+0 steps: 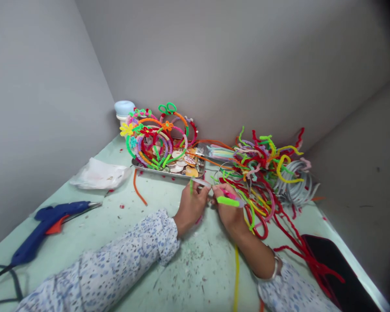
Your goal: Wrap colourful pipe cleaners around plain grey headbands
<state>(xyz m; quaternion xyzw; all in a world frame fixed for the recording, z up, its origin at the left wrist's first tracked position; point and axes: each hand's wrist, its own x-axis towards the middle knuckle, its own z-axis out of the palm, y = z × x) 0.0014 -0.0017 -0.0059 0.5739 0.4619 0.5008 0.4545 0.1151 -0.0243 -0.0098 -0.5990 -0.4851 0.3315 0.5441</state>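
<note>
Both hands are drawn together over the middle of the table, fingertips nearly touching. My left hand (191, 203) is closed on one side of a pale plastic headband (201, 183). On the other side, the fingers of my right hand (227, 214) pinch the same band. A bright green fuzzy pipe cleaner piece (228, 201) and some pink show at the right hand, and a bit of green shows by the left thumb. The fingers hide most of the band between them. Just beyond stands a metal tray (169, 173) with shells and finished pipe-cleaner headbands (156, 143).
To the right lie a tangle of coloured pipe cleaners (263, 160), bare grey headbands (295, 182) and a black phone (341, 268). At left are a blue glue gun (48, 225) with its cord and a white plastic bag (100, 174). Behind the tray stands a blue-lidded container (124, 107). Grey walls enclose the table.
</note>
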